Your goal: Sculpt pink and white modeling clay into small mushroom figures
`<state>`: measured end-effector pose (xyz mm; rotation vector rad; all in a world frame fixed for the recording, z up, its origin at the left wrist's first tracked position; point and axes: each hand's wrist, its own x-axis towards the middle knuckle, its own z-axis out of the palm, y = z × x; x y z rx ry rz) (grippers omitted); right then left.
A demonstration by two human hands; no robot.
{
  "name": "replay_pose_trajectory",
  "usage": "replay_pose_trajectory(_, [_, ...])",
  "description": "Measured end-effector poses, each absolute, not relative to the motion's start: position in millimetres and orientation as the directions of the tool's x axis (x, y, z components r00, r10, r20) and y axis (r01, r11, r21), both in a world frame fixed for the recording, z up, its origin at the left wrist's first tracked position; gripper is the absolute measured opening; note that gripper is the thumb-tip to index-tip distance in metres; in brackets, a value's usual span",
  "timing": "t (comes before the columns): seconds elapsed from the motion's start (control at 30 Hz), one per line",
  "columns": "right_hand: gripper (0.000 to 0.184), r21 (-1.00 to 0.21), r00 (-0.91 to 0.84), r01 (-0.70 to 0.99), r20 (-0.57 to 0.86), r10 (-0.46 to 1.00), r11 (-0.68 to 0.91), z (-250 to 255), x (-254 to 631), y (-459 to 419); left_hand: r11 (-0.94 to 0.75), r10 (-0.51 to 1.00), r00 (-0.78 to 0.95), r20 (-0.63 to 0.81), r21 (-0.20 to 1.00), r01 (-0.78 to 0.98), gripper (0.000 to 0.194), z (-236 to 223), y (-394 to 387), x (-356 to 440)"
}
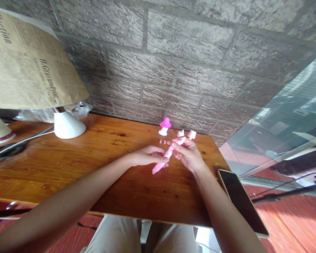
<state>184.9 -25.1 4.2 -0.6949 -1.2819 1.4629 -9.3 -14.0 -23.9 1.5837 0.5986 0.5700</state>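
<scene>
A long pink clay roll (163,159) slants over the wooden table (68,165), held by both hands. My left hand (147,156) pinches its lower part, fingers curled around it. Closed on the roll's upper end is my right hand (188,154), fingertips pressed together. Just beyond the hands stand a small pink-capped mushroom figure (164,126) and two small white clay pieces (186,133). A few tiny pink bits (162,142) lie beside the fingers.
A white lamp base (67,124) with a newspaper-print shade (28,63) stands at the left rear, cable trailing left. A dark phone (241,200) lies on the table's right edge. A brick wall backs the table; a window is at right.
</scene>
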Motion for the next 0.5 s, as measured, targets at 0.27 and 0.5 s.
replay_pose_trajectory(0.27, [0.022, -0.938, -0.292, -0.33, 0.206, 0.934, 0.104, 6.4, 185.1, -24.7, -0.077, 0.675, 0.738, 0.014, 0.996, 0.052, 0.042, -20.6, -15.2, -9.3])
replay_pose_trajectory(0.5, [0.019, -0.935, -0.248, -0.318, 0.24, 0.939, 0.155, 8.3, 184.5, -24.9, -0.074, 0.686, 0.728, 0.007, 0.995, 0.06, 0.038, -21.5, -14.7, -9.3])
